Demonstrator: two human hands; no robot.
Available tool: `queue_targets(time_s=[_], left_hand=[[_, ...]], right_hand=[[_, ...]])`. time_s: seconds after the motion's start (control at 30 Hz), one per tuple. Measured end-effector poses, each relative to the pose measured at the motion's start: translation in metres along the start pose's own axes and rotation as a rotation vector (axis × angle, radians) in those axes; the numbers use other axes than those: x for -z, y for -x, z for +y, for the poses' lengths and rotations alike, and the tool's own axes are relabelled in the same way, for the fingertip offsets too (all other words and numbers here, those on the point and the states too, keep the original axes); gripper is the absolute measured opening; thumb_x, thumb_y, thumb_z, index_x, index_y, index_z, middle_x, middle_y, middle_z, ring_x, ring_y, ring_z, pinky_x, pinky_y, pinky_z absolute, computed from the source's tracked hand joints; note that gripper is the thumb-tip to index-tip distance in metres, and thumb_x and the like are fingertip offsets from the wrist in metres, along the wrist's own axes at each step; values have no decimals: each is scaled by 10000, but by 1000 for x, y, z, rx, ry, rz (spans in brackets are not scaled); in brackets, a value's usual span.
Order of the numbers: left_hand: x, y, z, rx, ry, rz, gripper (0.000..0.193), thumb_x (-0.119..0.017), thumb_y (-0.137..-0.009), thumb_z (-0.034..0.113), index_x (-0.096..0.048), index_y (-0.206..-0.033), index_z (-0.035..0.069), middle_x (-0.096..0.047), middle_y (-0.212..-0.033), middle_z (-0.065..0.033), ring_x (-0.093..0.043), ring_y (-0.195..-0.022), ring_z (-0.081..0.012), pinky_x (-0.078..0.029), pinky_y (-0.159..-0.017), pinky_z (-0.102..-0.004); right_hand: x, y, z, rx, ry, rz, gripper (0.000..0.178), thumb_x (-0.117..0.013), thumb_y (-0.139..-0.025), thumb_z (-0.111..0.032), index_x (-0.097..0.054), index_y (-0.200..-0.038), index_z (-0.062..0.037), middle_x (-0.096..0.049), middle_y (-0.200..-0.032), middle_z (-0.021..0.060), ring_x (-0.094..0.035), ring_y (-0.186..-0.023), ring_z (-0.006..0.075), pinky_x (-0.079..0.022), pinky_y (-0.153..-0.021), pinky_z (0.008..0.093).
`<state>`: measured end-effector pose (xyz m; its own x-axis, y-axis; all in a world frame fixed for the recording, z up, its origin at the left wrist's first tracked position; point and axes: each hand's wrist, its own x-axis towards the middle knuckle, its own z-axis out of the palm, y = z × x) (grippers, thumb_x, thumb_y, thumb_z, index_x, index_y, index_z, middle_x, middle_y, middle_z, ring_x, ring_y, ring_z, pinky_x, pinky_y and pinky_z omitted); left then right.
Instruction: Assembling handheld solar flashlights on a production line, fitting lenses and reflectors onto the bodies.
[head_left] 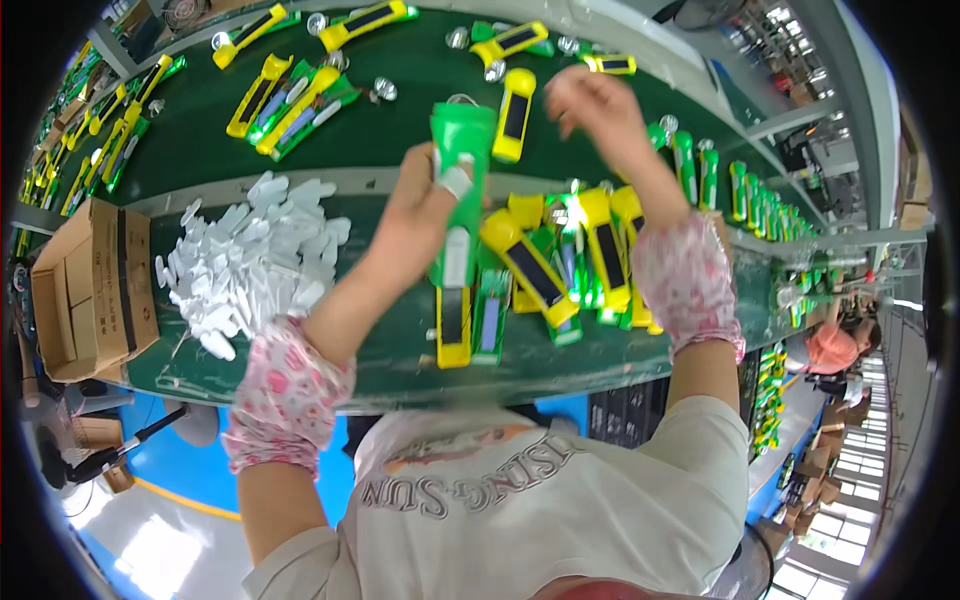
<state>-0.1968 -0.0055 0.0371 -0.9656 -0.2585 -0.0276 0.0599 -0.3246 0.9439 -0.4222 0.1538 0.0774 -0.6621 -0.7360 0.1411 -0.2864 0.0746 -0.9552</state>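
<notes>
My left hand (410, 215) is closed round a green flashlight housing (462, 130), held upright above the near side of the bench, its wide end pointing away from me. A white wrap covers the thumb. Out over the green belt, my right hand (598, 108) is raised with its fingers blurred; whether it holds anything is unclear. Just left of it lies a yellow flashlight shell with a dark panel (515, 115). Beneath and between my hands, several yellow shells (528, 268) and opened green housings (490, 318) with wiring lie in a loose pile.
White plastic pieces (250, 265) are heaped left of my left forearm, beside an open cardboard box (95, 290). Along the green belt (400, 140) lie several flashlight sets. A row of green flashlights (745, 190) stands at right. Another person (832, 348) is farther off right.
</notes>
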Motion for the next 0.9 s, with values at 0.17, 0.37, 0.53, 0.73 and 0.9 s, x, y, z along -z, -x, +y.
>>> queue_targets(time_s=[0.17,0.37,0.53,0.73,0.9], left_hand=[[20,-123,-26,6,1,76,298,-483,-986,189,-422,-1233,33,-594,-1096,-129,-624,-897,-193,-556,-752,-352],[128,-207,-158,-536,-1288,352,454,-679,-838,186,-477,-1211,22,-577,-957,-200,-577,-949,-409,-494,-803,-485],[46,-193,-117,-352,-1214,432,553,-724,-779,164,-487,-1257,15,-505,-1149,-201,-491,-1091,-407,-458,-870,-499],[1,-102,-77,-542,-1012,359,574,-735,-806,144,-474,-1294,-6,-476,-1283,-206,-485,-1154,-368,-467,-913,-441],[-34,-16,-49,291,159,-40,720,-509,-993,498,-394,-1381,-98,-490,-1393,-192,-480,-1288,-264,-357,-1102,-372]], right_hand=[[235,-122,147,-187,1879,369,676,-639,-839,-110,-384,-1459,-195,-402,-1440,190,-378,-1354,396,-493,-954,513],[199,-197,224,-212,1743,281,555,-567,-882,-113,-438,-1414,-204,-357,-1499,105,-298,-1420,341,-414,-1041,539],[236,-149,212,-221,1740,272,555,-721,-751,-115,-509,-1264,-133,-548,-1335,120,-448,-1338,295,-396,-1058,505],[222,-94,132,-131,1194,146,647,-792,-686,-181,-477,-1247,-114,-643,-1139,195,-634,-1036,378,-514,-871,409],[85,-3,22,117,701,-67,513,-818,-762,-167,-560,-1190,-52,-658,-956,92,-622,-863,136,-504,-790,295]])
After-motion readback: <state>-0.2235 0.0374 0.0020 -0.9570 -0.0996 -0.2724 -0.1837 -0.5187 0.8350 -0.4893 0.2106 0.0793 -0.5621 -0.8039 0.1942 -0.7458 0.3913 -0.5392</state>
